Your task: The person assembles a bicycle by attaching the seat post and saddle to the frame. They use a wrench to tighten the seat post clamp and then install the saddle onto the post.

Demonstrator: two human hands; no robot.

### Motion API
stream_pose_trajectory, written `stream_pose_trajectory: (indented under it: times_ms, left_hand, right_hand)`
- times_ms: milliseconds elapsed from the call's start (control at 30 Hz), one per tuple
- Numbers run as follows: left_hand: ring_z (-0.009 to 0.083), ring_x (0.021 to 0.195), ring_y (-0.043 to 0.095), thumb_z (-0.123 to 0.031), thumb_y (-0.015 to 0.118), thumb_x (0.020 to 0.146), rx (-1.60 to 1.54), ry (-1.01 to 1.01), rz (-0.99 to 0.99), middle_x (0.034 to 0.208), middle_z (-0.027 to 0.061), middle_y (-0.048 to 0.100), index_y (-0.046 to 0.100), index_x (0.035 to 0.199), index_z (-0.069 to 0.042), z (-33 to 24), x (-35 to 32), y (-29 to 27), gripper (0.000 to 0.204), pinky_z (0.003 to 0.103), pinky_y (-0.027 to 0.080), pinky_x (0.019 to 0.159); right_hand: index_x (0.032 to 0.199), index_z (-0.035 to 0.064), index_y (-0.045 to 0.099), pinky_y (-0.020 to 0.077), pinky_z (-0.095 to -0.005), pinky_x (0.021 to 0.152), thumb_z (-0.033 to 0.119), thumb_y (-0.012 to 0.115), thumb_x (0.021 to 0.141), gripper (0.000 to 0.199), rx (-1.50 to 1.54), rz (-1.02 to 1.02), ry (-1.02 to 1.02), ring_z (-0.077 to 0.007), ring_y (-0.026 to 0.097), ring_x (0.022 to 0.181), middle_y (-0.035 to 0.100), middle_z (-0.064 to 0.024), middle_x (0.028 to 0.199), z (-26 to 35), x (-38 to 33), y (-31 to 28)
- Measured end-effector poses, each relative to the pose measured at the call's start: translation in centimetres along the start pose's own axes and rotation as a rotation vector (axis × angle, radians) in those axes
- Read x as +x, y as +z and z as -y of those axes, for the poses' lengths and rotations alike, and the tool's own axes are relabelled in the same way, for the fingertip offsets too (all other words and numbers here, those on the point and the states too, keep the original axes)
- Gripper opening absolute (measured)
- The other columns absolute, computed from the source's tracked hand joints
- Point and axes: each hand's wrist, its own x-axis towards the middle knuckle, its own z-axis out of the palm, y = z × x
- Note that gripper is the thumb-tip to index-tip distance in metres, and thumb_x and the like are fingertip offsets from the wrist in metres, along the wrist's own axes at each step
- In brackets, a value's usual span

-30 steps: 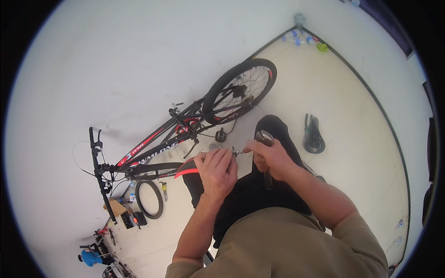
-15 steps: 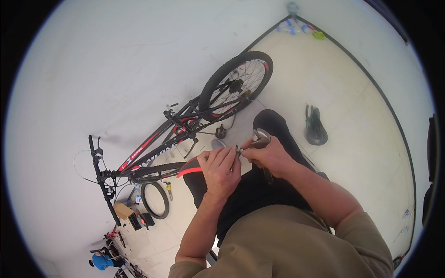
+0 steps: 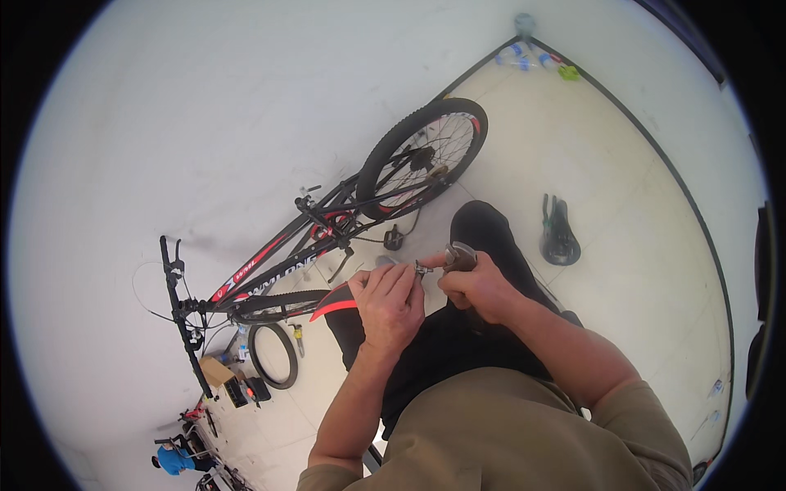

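My left hand [image 3: 388, 304] is closed around a black and red bicycle mudguard [image 3: 334, 306], whose red-edged tip sticks out to the left over my knee. A small metal fitting [image 3: 422, 268] shows just beyond its fingertips. My right hand [image 3: 485, 288] grips a metal wrench [image 3: 460, 257], with the head upright above the fist and the handle mostly hidden by the palm. Its index finger reaches out to touch or nearly touch the fitting; which of the two I cannot tell. Both hands are over my lap.
A black and red bicycle [image 3: 278, 254] leans along the white wall at left. On the tiled floor lie a saddle [image 3: 560, 237], a loose tyre [image 3: 274, 355], a yellow-ended tool [image 3: 299, 340] and a cardboard box [image 3: 217, 371]. Far back left is a person in blue [image 3: 173, 460].
My right hand has shifted slightly right and down, away from the left hand, and the wrench has turned in it. Its index finger is now stretched toward the fitting. My left hand stays put.
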Motion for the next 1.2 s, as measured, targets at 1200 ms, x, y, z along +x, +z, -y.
stream_pose_trajectory:
  times_ms: [1200]
  left_hand:
    - [0.022, 0.088, 0.067, -0.001, 0.076, 0.074, -0.087, -0.011, -0.03, 0.094, 0.0053, 0.072, 0.069, 0.094, -0.003, -0.1, 0.5, 0.4, 0.022, 0.039, 0.039, 0.082]
  right_hand:
    - [0.092, 0.0043, 0.066, 0.0289, -0.0234, 0.045, 0.021, 0.071, 0.094, 0.018, -0.034, -0.105, 0.056, -0.0056, 0.043, 0.051, 0.06, -0.0026, 0.069, -0.1, 0.5, 0.3]
